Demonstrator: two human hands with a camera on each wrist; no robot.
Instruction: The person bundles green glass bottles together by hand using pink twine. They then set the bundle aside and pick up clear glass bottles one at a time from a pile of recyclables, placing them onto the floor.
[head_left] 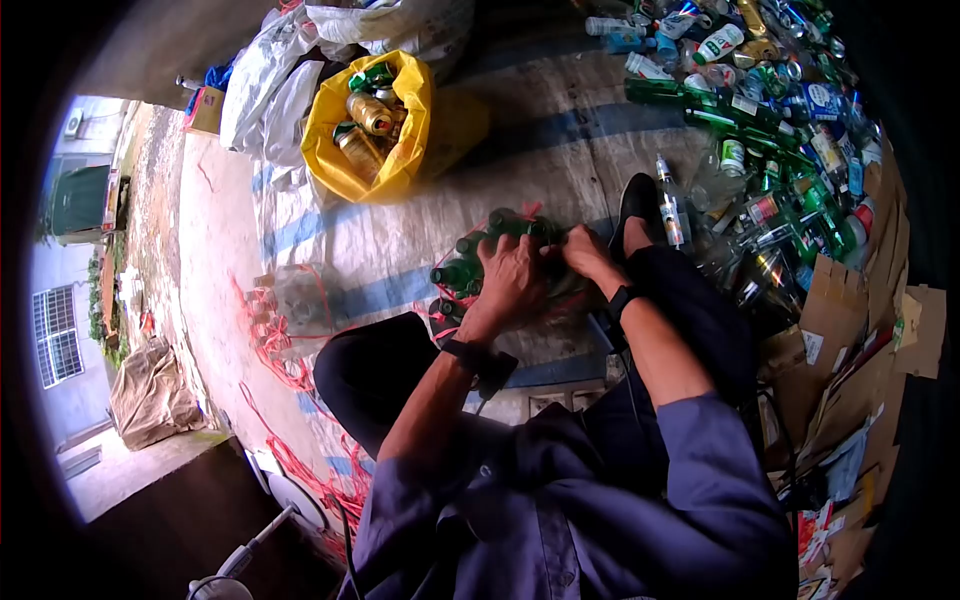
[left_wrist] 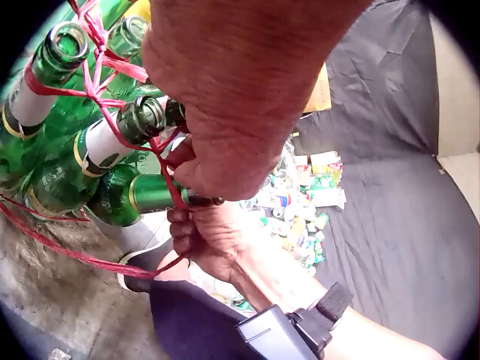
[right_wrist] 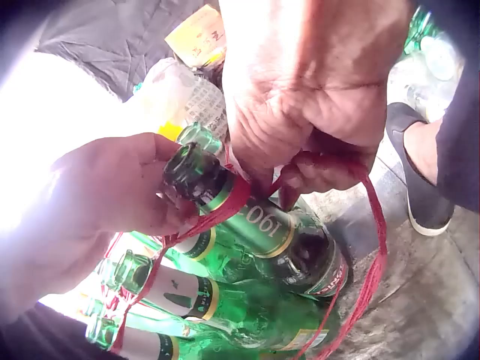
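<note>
Several green glass bottles stand bundled together, with red plastic twine looped around their necks. My left hand is over the bundle, its thumb and fingers gripping the mouth of a darker bottle at the edge. Beside it, my right hand has its fingers curled round the twine and holds it against that bottle's neck. A loose length of twine hangs from the right hand and curves down past the bottles. Part of the bundle is hidden beneath the left hand in the head view.
A yellow bag of cans stands ahead, near white sacks. Loose bottles and cans are heaped at the right, beside flattened cardboard. Clear plastic bottles and tangled red twine lie at the left.
</note>
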